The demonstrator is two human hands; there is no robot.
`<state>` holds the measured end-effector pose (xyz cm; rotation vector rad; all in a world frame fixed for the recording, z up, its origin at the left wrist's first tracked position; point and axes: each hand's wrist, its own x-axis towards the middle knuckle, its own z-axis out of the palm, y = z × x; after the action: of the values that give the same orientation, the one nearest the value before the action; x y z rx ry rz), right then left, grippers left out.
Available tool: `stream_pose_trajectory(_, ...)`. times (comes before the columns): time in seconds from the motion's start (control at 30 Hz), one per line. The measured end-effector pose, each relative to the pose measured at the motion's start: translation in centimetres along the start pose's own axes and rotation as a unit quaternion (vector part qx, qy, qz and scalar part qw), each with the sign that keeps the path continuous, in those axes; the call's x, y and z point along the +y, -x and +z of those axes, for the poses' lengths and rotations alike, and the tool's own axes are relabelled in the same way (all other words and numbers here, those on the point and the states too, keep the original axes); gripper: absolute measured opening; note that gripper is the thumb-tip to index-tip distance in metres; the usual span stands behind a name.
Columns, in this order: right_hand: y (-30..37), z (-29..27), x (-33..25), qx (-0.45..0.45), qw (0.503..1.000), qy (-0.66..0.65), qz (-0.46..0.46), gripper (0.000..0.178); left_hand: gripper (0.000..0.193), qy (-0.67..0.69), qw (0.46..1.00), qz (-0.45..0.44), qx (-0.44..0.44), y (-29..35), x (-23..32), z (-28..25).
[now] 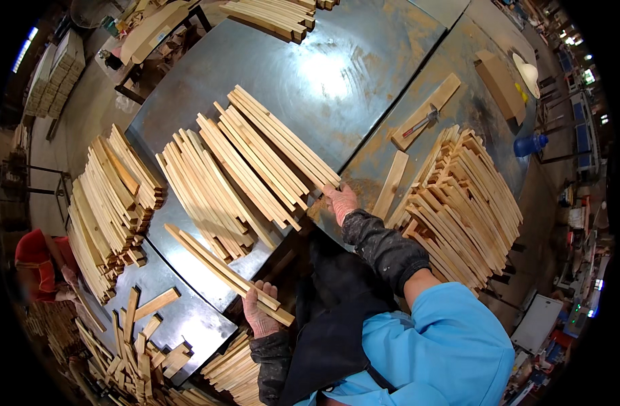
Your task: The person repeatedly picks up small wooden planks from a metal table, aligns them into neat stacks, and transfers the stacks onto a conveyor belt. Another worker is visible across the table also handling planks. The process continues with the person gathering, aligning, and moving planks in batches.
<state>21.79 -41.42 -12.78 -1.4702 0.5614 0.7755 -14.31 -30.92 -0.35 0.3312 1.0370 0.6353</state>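
Note:
My left hand (261,310) is closed round the near end of a pair of long, pale wooden strips (212,264), which lie side by side and slant away to the left over the table's front edge. Farther right, the fingers of my right hand (341,203) are closed on the near end of another wooden strip (283,137), at the right side of the spread. Between my hands, several more strips (203,193) lie side by side on the metal tabletop (283,81). My fingers hide the gripped ends.
A tall stack of strips (469,203) stands at right, near a board (428,111) with a small red-and-metal tool (420,124). More strips (110,203) and short offcuts (144,338) lie left. A person in red (42,264) works there. A blue bottle (530,145) stands far right.

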Motion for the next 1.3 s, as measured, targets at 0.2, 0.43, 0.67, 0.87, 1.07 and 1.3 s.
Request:
stream_pose_trajectory(0.2, 0.7, -0.1, -1.0, -0.022, 0.997, -0.073, 0.031, 0.106, 0.046, -0.02, 1.0, 0.004, 0.009, -0.9, -0.3, 2.1)
stream_pose_trajectory(0.43, 0.5, -0.5, -0.9, -0.035, 0.985, -0.165, 0.038, 0.058, 0.05, -0.057, 0.998, 0.035, -0.012, -1.4, -0.2, 5.7)
stream_pose_trajectory(0.67, 4.3, -0.5, -2.7, -0.051, 0.966, -0.254, 0.023, 0.016, 0.052, -0.104, 0.992, 0.019, -0.062, -2.4, -0.9, 9.1)
stream_pose_trajectory(0.87, 8.3, -1.4, -5.6, -0.12, 0.975, -0.184, -0.036, 0.055, 0.049, -0.137, 0.986, -0.018, -0.089, -3.0, -2.3, 11.8)
stream_pose_trajectory(1.07, 14.1, -3.6, -5.5, -0.148, 0.986, -0.009, -0.081, 0.062, 0.047, -0.099, 0.987, -0.036, -0.121, -4.6, -4.1, 13.7)
stream_pose_trajectory(1.3, 18.4, -4.9, -1.8, -0.307, 0.941, 0.145, -0.012, 0.07, 0.045, -0.101, 0.988, -0.048, -0.11, -6.6, -6.1, 14.1)
